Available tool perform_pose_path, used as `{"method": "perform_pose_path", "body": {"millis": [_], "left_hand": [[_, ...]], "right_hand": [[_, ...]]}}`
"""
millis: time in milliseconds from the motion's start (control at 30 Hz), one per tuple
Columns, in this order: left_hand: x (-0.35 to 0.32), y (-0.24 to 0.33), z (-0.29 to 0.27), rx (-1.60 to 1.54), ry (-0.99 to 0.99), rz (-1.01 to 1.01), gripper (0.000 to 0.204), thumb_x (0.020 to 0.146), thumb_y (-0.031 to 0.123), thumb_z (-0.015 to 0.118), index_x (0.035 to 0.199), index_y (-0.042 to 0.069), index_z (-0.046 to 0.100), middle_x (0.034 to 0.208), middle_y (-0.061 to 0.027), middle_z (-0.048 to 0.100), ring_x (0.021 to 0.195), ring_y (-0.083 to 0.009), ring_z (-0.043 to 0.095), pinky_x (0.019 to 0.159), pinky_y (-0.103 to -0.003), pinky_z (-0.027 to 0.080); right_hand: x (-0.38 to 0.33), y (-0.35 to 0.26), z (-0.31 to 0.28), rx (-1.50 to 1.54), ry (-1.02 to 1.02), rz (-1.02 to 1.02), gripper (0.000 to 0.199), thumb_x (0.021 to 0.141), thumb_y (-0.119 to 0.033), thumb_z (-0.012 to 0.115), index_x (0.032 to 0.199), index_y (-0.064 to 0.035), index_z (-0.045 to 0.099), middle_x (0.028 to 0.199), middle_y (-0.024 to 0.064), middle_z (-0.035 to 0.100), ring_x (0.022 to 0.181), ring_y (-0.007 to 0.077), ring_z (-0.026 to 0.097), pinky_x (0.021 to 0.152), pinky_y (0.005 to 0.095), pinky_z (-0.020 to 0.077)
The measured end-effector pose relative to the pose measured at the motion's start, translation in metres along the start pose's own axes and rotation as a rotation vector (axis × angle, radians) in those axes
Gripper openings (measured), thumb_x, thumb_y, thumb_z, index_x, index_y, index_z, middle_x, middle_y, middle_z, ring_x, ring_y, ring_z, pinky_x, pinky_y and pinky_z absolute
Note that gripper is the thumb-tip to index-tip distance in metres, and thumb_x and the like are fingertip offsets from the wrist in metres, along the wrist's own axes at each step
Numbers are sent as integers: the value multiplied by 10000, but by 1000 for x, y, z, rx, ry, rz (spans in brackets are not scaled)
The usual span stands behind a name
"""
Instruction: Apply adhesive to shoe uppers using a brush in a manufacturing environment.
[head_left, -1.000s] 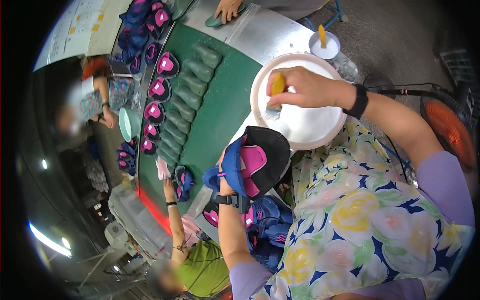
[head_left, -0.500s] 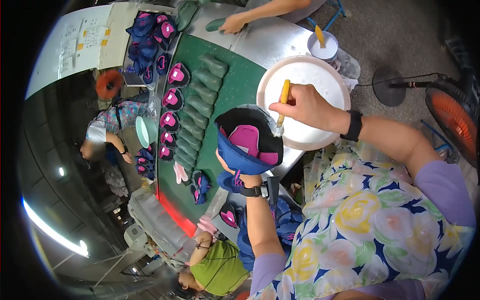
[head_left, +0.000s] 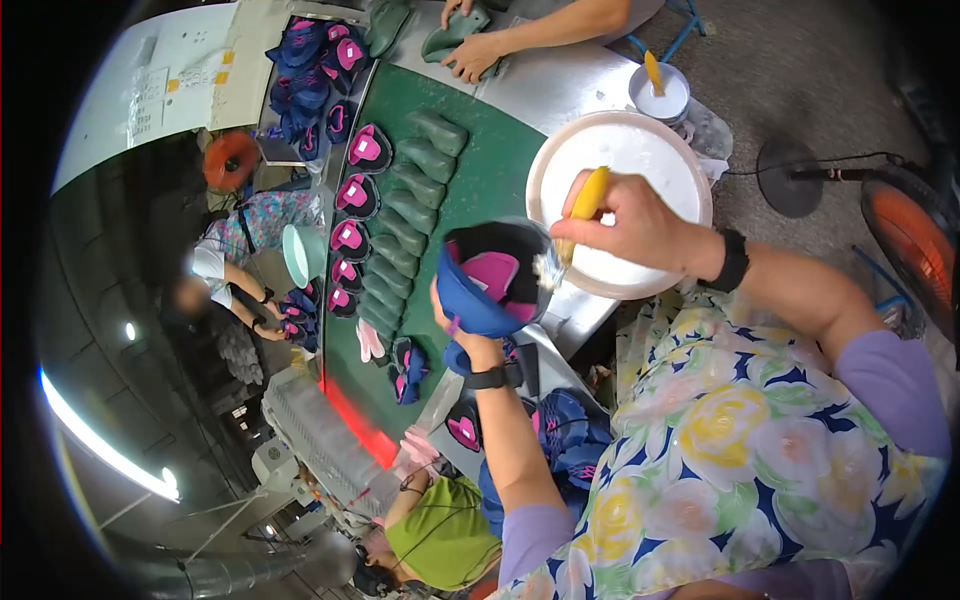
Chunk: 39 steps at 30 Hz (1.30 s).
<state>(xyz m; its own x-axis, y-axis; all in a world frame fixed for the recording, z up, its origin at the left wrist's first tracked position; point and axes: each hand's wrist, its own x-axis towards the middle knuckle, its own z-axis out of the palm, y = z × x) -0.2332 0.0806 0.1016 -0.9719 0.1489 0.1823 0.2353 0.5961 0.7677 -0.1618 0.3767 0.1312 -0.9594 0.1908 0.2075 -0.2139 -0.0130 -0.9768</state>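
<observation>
The right hand (head_left: 640, 225) is gripping a yellow-handled brush (head_left: 592, 195), thumb and fingers pinching the handle. The bristles are pointing downward at the 3 o'clock edge of a blue shoe upper (head_left: 478, 312); whether they are touching it cannot be told. The left hand (head_left: 470, 342) is grasping the upper from its 7 o'clock side, the open mouth facing up and showing pink lining. Taking the upper as clock centre, a round basin (head_left: 537, 165) holding white contents is standing at 2 o'clock. Beyond it, a small bowl (head_left: 682, 98) is holding a second brush (head_left: 653, 72). At 10 o'clock, green lasts (head_left: 418, 186) are lying in a row on a green surface (head_left: 490, 180), with pink-lined uppers (head_left: 357, 196) lining up alongside. More blue uppers (head_left: 562, 425) are piling at 5 o'clock. At 12 o'clock, a co-worker's hands (head_left: 477, 56) are holding a green piece (head_left: 443, 43)
</observation>
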Motion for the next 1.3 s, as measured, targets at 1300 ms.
{"method": "perform_pose_path", "body": {"millis": [1300], "left_hand": [[-22,23,9,-144,-85,205,541,936,289,572,1379,-6,475,1359,-161,548,1217,-280,560,1063,-415,436]], "right_hand": [[-5,96,-47,-579,-482,-114,208,874,-191,678,913,-13,578,927,133,611,877,335,623,802,425,489]]}}
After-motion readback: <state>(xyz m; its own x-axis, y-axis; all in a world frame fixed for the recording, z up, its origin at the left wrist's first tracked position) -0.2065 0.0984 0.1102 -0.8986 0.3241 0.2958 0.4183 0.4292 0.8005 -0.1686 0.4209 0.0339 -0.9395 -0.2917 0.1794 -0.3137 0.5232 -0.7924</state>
